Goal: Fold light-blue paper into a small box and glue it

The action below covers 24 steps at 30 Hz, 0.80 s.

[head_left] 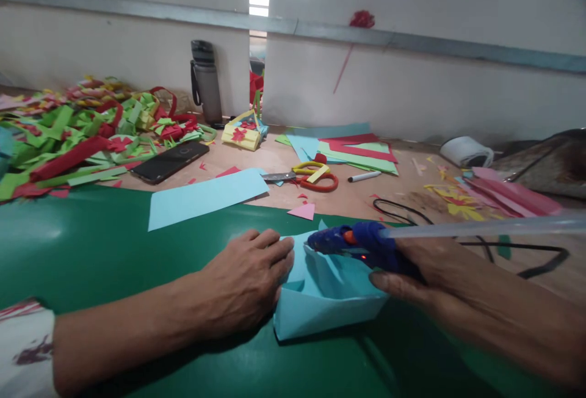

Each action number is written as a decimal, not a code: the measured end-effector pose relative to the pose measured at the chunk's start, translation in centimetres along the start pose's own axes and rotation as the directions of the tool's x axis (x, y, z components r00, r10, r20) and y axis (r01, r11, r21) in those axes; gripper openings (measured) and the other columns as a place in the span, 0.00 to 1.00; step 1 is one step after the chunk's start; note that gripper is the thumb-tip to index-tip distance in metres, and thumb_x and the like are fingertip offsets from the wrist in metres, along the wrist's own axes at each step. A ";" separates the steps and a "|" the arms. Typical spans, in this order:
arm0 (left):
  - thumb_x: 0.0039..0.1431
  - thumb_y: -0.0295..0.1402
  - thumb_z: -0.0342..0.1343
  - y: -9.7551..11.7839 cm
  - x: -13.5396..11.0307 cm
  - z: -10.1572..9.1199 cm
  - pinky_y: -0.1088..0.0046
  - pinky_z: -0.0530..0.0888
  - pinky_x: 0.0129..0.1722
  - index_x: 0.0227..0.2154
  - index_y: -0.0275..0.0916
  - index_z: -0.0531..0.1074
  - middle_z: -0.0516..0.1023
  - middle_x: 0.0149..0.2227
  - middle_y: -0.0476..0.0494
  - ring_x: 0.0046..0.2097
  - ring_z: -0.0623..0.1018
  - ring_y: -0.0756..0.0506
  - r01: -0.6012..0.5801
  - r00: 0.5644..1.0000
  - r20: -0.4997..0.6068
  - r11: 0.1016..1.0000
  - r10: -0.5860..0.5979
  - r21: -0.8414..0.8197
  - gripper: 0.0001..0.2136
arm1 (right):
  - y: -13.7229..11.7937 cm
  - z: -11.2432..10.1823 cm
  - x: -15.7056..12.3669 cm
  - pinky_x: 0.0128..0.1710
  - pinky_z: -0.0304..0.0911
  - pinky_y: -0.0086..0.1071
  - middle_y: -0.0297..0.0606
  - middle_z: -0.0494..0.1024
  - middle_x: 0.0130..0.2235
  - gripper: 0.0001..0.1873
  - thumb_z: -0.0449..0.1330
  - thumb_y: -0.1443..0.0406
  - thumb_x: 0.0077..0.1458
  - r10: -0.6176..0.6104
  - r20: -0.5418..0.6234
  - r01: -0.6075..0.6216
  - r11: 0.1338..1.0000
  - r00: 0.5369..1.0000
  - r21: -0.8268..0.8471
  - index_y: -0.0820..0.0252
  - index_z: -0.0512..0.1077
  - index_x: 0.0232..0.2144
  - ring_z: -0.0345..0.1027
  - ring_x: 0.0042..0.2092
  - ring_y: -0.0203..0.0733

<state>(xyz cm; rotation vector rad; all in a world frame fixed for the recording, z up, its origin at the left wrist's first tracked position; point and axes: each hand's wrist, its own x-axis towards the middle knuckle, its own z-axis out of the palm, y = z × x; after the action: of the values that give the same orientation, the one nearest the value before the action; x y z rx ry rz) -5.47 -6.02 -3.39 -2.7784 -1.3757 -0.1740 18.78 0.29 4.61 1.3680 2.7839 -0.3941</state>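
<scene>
Folded light-blue paper lying on the green sheet that covers the near part of the table. The left hand, grip open and flat, presses on the paper's left edge. The right hand, grip closed around the blue glue gun, sits at the paper's right side. The nozzle points left over the paper's upper folds; contact cannot be told. Beyond the paper lie a flat light-blue sheet, scissors and a phone.

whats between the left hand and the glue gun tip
Head view: only the folded light blue paper, which the left hand touches and the glue gun points at.
</scene>
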 end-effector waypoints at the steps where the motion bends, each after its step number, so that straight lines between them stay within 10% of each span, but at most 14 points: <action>1: 0.58 0.31 0.45 0.0 0.0 0.0 0.60 0.66 0.43 0.46 0.36 0.65 0.68 0.50 0.37 0.47 0.66 0.39 -0.001 1.000 -0.006 1.000 0.001 0.003 0.13 | 0.0 0.0 0.0 0.28 0.66 0.31 0.34 0.77 0.32 0.18 0.47 0.51 0.57 -0.009 0.046 0.009 1.000 0.999 -0.012 0.53 0.71 0.30 0.70 0.31 0.40; 6: 0.58 0.30 0.45 0.0 0.2 -0.1 0.62 0.66 0.43 0.45 0.37 0.65 0.69 0.48 0.38 0.46 0.66 0.40 0.004 1.000 -0.008 1.000 -0.004 0.004 0.12 | 0.0 -0.1 0.3 0.27 0.66 0.34 0.39 0.76 0.41 0.19 0.45 0.51 0.56 -0.082 0.025 0.083 0.995 0.996 -0.051 0.53 0.69 0.39 0.70 0.39 0.48; 24: 0.57 0.30 0.47 0.2 0.3 -0.5 0.61 0.66 0.44 0.48 0.36 0.63 0.67 0.49 0.39 0.45 0.64 0.40 0.026 0.999 0.034 0.998 -0.024 -0.052 0.15 | -0.8 -0.4 0.5 0.23 0.66 0.32 0.35 0.76 0.30 0.11 0.50 0.58 0.52 -0.149 -0.064 0.147 0.989 0.987 -0.030 0.54 0.68 0.25 0.71 0.32 0.45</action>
<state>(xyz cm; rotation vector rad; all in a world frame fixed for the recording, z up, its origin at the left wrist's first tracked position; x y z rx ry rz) -5.21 -5.98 -2.86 -2.8200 -1.4347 -0.1669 17.89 0.34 5.09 1.1945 2.9442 -0.3208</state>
